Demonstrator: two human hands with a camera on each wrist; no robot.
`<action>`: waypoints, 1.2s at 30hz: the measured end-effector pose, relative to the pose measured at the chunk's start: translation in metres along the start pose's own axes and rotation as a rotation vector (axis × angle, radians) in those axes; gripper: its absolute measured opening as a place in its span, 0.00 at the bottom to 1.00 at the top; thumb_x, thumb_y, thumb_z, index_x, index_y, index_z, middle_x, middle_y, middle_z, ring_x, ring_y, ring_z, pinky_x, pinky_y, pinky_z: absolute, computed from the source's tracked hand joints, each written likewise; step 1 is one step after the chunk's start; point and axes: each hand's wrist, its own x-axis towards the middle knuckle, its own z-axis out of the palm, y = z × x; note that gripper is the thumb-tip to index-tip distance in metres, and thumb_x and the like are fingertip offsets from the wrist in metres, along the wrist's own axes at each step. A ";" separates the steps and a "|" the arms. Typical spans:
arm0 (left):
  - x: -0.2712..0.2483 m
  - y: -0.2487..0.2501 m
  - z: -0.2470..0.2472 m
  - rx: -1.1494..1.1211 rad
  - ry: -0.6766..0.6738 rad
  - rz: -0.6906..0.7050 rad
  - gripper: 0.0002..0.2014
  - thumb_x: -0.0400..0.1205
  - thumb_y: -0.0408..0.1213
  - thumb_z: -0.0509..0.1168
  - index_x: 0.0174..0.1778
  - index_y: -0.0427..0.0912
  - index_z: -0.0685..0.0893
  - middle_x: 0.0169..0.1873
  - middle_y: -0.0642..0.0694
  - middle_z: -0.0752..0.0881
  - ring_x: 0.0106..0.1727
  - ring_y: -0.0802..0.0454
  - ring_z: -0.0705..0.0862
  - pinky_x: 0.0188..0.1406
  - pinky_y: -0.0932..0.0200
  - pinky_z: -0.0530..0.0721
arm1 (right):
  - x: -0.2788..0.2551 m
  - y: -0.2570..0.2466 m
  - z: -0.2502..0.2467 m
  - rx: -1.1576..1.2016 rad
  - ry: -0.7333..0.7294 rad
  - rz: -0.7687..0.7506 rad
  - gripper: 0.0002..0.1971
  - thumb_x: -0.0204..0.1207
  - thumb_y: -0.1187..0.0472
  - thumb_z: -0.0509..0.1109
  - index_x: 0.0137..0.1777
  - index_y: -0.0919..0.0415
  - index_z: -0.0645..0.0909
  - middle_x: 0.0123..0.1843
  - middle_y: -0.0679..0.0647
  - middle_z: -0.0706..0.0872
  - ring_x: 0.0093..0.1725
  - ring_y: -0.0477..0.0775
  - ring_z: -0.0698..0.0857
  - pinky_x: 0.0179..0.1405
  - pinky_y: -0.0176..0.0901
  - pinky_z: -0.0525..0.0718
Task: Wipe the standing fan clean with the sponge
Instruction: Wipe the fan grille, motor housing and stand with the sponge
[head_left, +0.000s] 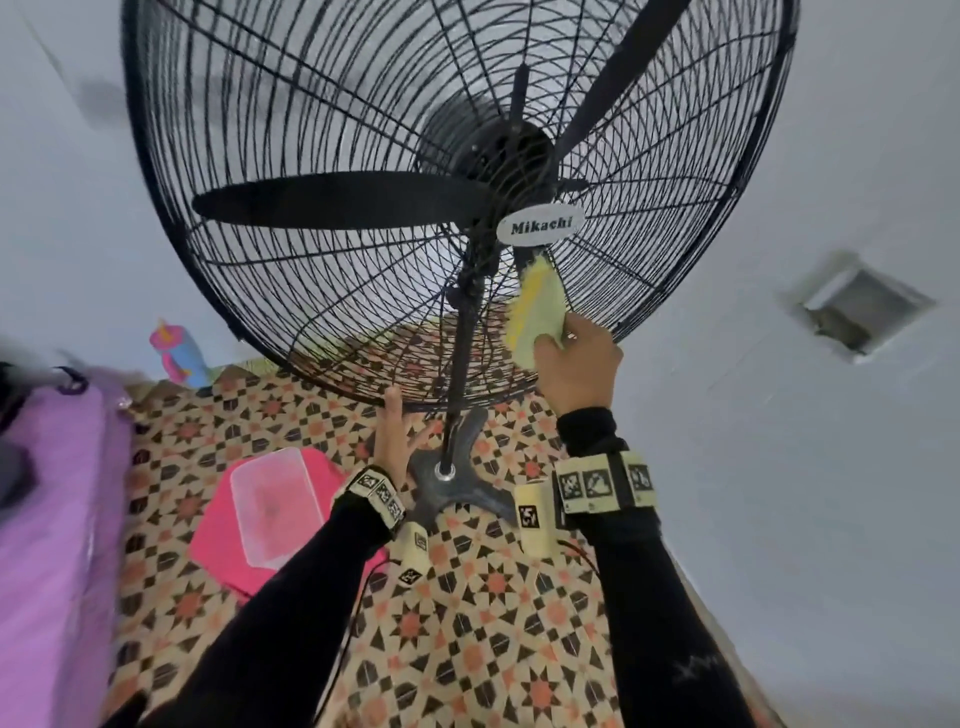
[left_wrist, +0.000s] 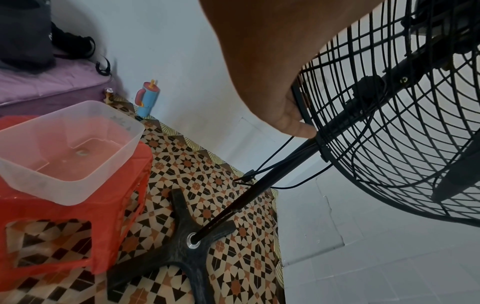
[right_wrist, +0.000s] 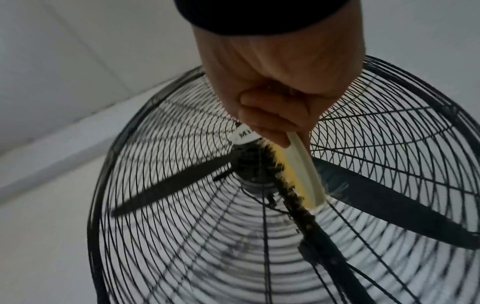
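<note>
The right hand (head_left: 576, 364) grips the sponge (head_left: 535, 306) by its lower end, fingers curled round it, thumb on the pale green face. The sponge's long axis runs up from the fingers toward the white badge (head_left: 540, 227) at the centre of the fan's (head_left: 363, 182) front grille; its top edge lies just below the badge. The yellow side faces the wires, and the right wrist view shows it pressed along one spoke, with dark fluff gathered on that edge. So the sponge points away from the hand, up a spoke toward the hub, and I judge the stroke ahead runs along that spoke, either further in to the badge or back out toward the bottom rim where the hand is.

The left hand (head_left: 392, 441) is lower, at the bottom rim of the grille, near the pole (head_left: 462, 374). In the left wrist view its fingers curl over the rim band, steadying the cage. It holds no sponge, so the right hand alone does the wiping.
</note>
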 end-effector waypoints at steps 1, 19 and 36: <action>-0.003 0.002 0.002 0.012 -0.012 0.012 0.57 0.70 0.80 0.62 0.91 0.51 0.57 0.86 0.38 0.69 0.59 0.59 0.89 0.75 0.39 0.82 | -0.001 -0.001 0.001 -0.032 0.022 0.004 0.06 0.72 0.60 0.67 0.41 0.64 0.81 0.36 0.58 0.85 0.37 0.59 0.79 0.29 0.40 0.71; -0.018 0.010 0.008 0.044 0.023 -0.007 0.57 0.70 0.81 0.56 0.92 0.52 0.54 0.82 0.26 0.70 0.60 0.52 0.91 0.79 0.37 0.76 | 0.005 -0.016 -0.008 0.033 0.057 -0.011 0.10 0.76 0.64 0.68 0.53 0.66 0.89 0.43 0.57 0.90 0.41 0.58 0.84 0.41 0.41 0.83; -0.023 0.018 0.009 0.061 0.021 -0.108 0.57 0.70 0.84 0.56 0.92 0.58 0.51 0.84 0.41 0.71 0.60 0.51 0.90 0.85 0.34 0.63 | -0.002 -0.023 -0.003 0.130 -0.005 0.111 0.13 0.72 0.56 0.68 0.48 0.63 0.89 0.43 0.60 0.92 0.41 0.65 0.90 0.45 0.60 0.92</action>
